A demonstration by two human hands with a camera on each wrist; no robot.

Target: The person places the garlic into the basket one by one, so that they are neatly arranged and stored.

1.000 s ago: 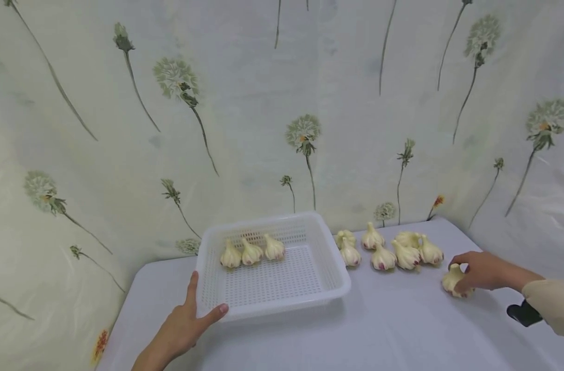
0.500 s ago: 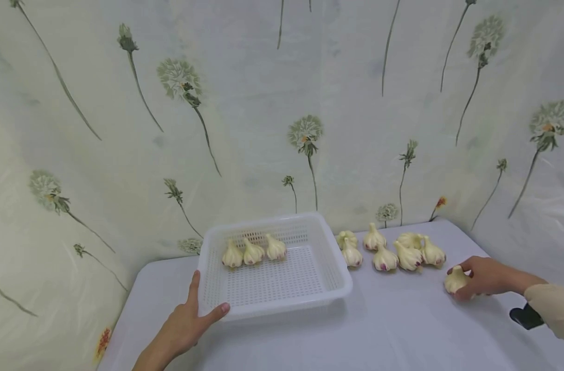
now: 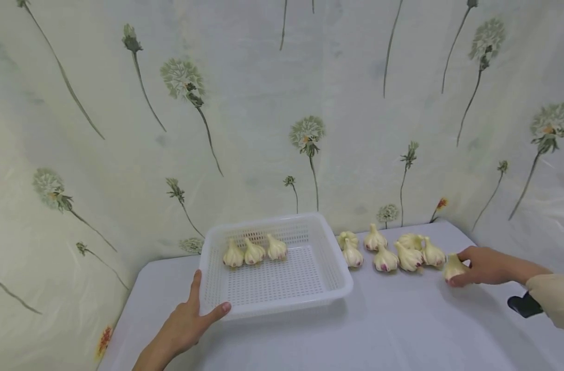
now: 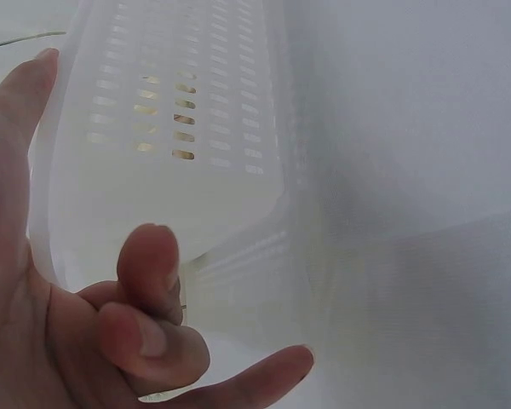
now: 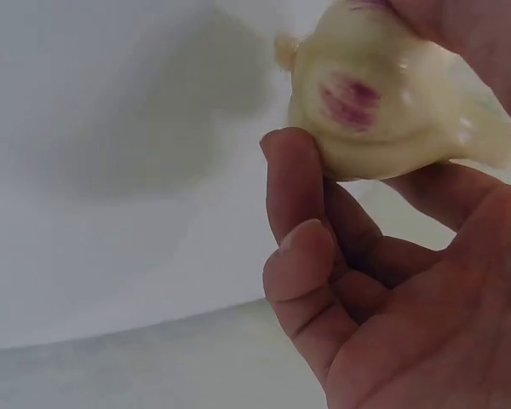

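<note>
My right hand [image 3: 487, 265] pinches a garlic bulb [image 3: 454, 268] between thumb and fingers, just right of the other bulbs. In the right wrist view this bulb [image 5: 366, 94] shows a purple patch, and its shadow falls on the cloth apart from it. My left hand [image 3: 182, 322] lies at the near left corner of a white plastic basket [image 3: 282, 309], thumb straight along the front rim and index finger straight along the left side. The left wrist view shows the other fingers [image 4: 149, 273] loosely bent beside the basket wall [image 4: 94, 196]. Three garlic bulbs [image 3: 254, 252] sit in a row inside the basket.
Several garlic bulbs [image 3: 385, 259] stand grouped on the table, right of the basket. A white cloth [image 3: 379, 330] covers the table. Behind it hangs a curtain [image 3: 245, 118] printed with dandelions. A dark wrist device [image 3: 525, 305] sits below the right sleeve [image 3: 556, 299].
My right hand has tightened round the garlic bulb and raised it off the cloth, moving slightly away from me. The left hand and basket have stayed in place.
</note>
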